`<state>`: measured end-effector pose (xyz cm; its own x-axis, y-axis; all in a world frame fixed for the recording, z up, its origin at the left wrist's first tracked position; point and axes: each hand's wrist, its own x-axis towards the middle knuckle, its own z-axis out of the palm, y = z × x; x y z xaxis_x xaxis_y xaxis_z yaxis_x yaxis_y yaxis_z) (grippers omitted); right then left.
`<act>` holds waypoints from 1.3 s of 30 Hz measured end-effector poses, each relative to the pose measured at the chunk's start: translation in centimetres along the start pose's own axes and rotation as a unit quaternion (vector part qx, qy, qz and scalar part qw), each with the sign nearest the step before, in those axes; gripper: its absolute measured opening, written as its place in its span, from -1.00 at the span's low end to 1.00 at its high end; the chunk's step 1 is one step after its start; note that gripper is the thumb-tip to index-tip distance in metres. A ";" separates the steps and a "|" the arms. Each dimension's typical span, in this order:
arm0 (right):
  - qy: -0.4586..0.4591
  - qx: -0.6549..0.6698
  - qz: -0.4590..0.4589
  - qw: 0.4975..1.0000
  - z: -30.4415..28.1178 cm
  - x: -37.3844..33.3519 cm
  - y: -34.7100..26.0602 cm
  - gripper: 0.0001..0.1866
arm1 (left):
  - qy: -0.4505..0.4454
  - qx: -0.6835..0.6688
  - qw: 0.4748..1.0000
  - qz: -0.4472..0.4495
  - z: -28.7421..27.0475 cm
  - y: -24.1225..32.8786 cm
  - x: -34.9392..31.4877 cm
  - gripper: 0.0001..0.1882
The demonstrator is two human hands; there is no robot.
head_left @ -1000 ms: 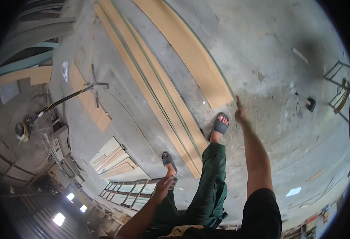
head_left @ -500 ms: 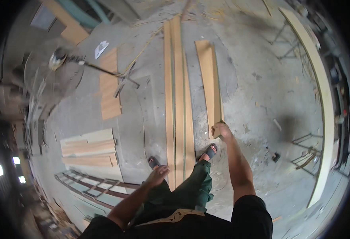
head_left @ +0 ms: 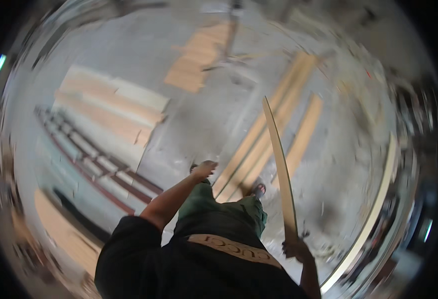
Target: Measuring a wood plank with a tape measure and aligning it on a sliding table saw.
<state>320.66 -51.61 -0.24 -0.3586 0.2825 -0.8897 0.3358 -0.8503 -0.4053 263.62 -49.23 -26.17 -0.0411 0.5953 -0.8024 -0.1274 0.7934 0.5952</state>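
Observation:
A long, narrow wooden board [head_left: 281, 162] rises at a slant in front of me, its far end lifted above the floor. My right hand [head_left: 297, 249] is closed around its near end. My left hand [head_left: 205, 169] hangs over my left foot, empty, with its fingers loosely extended. Beyond my feet several long boards [head_left: 266, 134] lie side by side on the floor, with dark gaps between them. A shorter board [head_left: 301, 132] rests to their right, partly hidden behind the raised one.
On the left, pale sheets with wood strips [head_left: 111, 102] lie beside a dark ladder-like frame [head_left: 94, 162]. Ahead is a wood-coloured panel [head_left: 196, 62] near a blurred stand. A long pale plank [head_left: 368, 224] runs along the right side. Another wooden panel [head_left: 64, 229] sits at the lower left.
My right hand has lifted one board off the floor and drawn it back toward me. My view has turned left, and the left hand has moved slightly up in the picture.

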 end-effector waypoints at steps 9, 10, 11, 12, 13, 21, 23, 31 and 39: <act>-0.072 -0.352 0.010 0.933 22.7 1.3 -20.1 -0.54 | 0.106 -0.462 0.880 -0.025 -15.9 7.9 -5.9 0.30; -0.066 -0.396 0.013 0.916 24.6 2.3 -22.6 -0.42 | 0.118 -0.538 0.835 0.001 -19.2 8.0 -5.7 0.35; -0.054 -0.433 0.016 0.900 26.2 3.1 -24.5 -0.30 | 0.133 -0.584 0.800 0.045 -21.9 8.4 -5.5 0.39; -0.042 -0.469 0.018 0.882 27.6 4.1 -26.2 -0.17 | 0.148 -0.626 0.761 0.088 -24.4 8.6 -5.6 0.40; -0.106 -0.525 -0.085 0.840 26.5 6.8 -27.2 -0.06 | 0.157 -0.662 0.720 0.135 -27.5 10.2 -6.0 0.40; -0.108 -0.603 -0.252 0.749 37.7 26.6 -40.1 0.00 | 0.172 -0.778 0.506 0.331 -46.3 12.3 -10.5 -0.14; -0.160 -0.600 -0.240 0.746 42.3 32.6 -44.5 -0.11 | 0.234 -0.766 0.494 0.338 -51.4 15.1 -12.9 -0.20; -0.255 -0.746 -0.366 0.494 69.5 56.1 -59.9 -0.10 | 0.458 -0.582 0.425 0.521 -69.2 20.7 -23.4 -0.18; -0.327 -0.719 -0.360 0.496 92.9 68.9 -70.4 -0.03 | 0.564 -0.517 0.335 0.550 -82.3 28.3 -26.6 -0.09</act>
<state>191.36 -13.51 -13.49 -0.8843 -0.3216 -0.3385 0.0217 0.6959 -0.7178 179.54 -53.03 8.44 -0.9004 -0.4343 0.0251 0.3287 -0.6414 0.6932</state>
